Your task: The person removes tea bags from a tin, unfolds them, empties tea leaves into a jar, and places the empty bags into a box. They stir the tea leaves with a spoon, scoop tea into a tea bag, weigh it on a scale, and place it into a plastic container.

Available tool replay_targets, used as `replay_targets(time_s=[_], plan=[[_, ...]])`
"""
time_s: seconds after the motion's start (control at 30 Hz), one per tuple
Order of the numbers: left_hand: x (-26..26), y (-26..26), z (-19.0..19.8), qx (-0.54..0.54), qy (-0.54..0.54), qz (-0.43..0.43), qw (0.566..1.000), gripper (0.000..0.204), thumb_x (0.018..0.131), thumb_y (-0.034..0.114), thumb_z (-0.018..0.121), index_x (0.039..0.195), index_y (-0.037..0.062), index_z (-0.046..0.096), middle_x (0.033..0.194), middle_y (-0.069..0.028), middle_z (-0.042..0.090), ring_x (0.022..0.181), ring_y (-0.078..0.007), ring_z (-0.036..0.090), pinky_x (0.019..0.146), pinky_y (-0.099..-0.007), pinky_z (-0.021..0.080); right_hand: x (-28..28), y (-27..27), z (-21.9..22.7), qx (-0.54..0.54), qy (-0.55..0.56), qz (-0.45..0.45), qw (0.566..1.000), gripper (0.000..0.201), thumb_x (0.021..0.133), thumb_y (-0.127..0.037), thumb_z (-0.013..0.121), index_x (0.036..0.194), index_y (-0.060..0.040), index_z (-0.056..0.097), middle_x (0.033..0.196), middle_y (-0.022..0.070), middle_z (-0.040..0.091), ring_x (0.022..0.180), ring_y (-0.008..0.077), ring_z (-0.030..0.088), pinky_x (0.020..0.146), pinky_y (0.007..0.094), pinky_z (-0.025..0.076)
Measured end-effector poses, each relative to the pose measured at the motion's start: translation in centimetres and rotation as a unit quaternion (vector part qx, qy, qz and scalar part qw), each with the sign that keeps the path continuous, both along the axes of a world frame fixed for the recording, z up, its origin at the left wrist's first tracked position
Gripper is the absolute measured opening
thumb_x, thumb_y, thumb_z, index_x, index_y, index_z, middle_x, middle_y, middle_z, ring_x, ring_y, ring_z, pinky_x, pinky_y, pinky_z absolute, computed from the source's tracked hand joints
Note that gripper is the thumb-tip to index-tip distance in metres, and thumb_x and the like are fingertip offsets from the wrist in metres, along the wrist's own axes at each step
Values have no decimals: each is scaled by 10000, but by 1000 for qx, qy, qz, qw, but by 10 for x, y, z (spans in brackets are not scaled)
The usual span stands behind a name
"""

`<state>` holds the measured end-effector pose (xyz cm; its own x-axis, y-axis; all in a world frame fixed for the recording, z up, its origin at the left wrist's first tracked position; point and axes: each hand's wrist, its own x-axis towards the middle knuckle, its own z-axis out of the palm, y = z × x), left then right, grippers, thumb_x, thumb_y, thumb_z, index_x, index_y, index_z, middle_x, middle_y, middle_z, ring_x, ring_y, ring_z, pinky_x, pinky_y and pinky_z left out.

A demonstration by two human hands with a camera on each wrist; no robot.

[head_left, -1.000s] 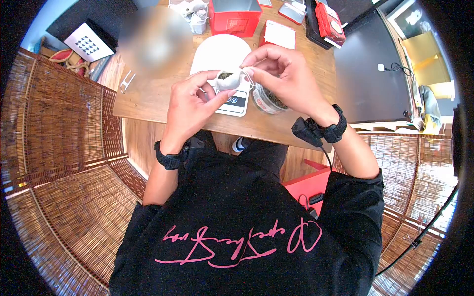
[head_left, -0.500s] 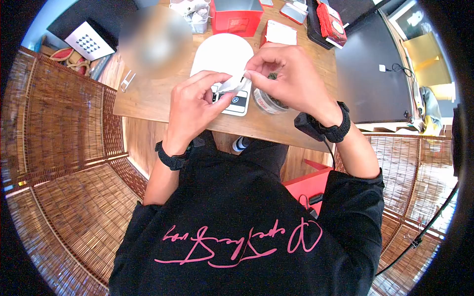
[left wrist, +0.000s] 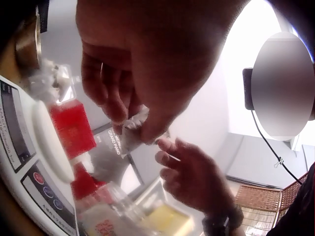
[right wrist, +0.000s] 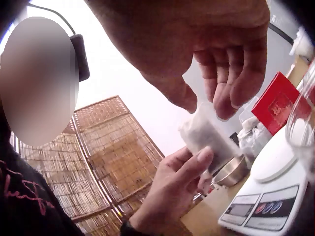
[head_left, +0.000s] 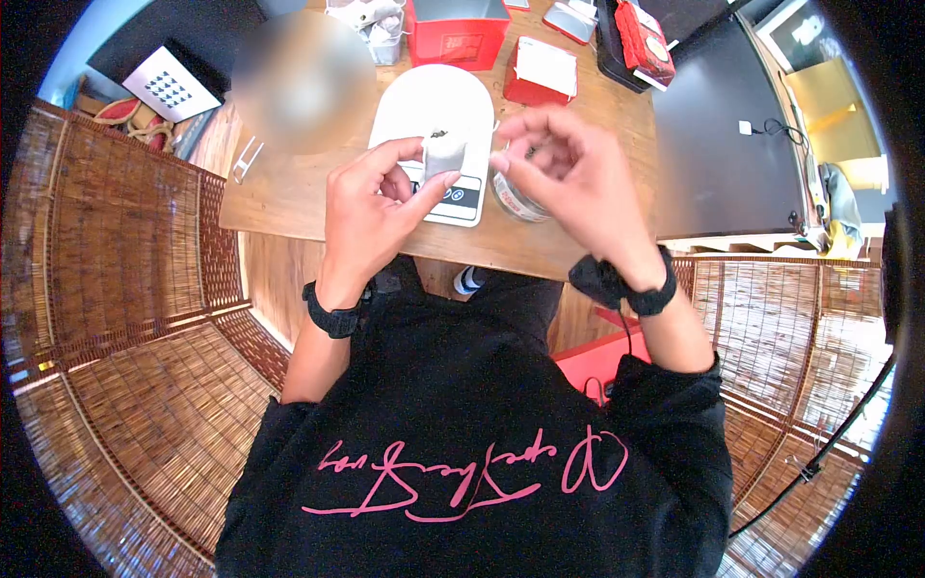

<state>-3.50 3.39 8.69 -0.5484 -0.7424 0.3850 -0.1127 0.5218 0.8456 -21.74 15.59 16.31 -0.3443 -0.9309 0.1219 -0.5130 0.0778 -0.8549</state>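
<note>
My left hand (head_left: 376, 193) pinches a small whitish pouch (head_left: 445, 156) between thumb and fingers, upright above the front of a white kitchen scale (head_left: 434, 101). Dark leafy bits show at the pouch's top. To its right, my right hand (head_left: 578, 164) hovers over a clear jar (head_left: 520, 200) of dark dried leaves, its fingers loosely bent. In the right wrist view a gap shows between its thumb (right wrist: 184, 98) and fingers, close above the pouch (right wrist: 204, 132). The hand hides much of the jar in the head view.
Behind the scale stand an open red box (head_left: 461, 40), a smaller red box with a white top (head_left: 541, 75) and a clear bin of white pouches (head_left: 383, 34). A metal bowl (right wrist: 230, 172) shows past the left hand. A white clip-like item (head_left: 249, 159) lies at the left.
The right hand has come away from the pouch and moved slightly right. The pouch has turned from tilted to upright in the left hand, which stays about where it was.
</note>
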Motion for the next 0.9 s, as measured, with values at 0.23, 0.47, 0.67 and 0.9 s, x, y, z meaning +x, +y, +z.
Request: replay_targets(time_s=[0.23, 0.47, 0.67, 0.9], plan=[[-2, 12, 13, 10, 31, -70, 997, 369, 755, 135, 900, 1052, -18, 745, 799, -62, 673, 648, -73, 573, 562, -239, 461, 25, 54, -24, 71, -316, -10, 946, 399, 1014, -169, 664, 1360, -23, 529, 1056, 65, 703, 784, 93, 676, 654, 236, 565], [-17, 39, 9, 71, 65, -208, 973, 353, 757, 155, 900, 1044, 3, 759, 887, -51, 655, 726, -109, 590, 597, -251, 476, 49, 84, -82, -41, -646, 20, 762, 442, 1086, -241, 529, 1457, -21, 435, 1260, 156, 648, 938, 269, 741, 771, 352, 636], [-16, 37, 10, 16, 32, -245, 969, 311, 777, 140, 871, 1056, 41, 774, 803, -43, 630, 625, -116, 540, 563, -261, 438, 42, 93, -91, -131, -629, -39, 765, 350, 1081, -236, 538, 1328, 11, 528, 1071, 136, 699, 858, 226, 734, 747, 335, 627], [1, 4, -2, -11, 6, -110, 994, 233, 825, 82, 827, 1048, 35, 779, 772, -23, 631, 633, -80, 523, 576, -240, 435, -23, 96, -61, -178, -330, -230, 898, 313, 1032, -212, 642, 1241, 21, 640, 890, 59, 719, 708, 110, 665, 671, 250, 551]])
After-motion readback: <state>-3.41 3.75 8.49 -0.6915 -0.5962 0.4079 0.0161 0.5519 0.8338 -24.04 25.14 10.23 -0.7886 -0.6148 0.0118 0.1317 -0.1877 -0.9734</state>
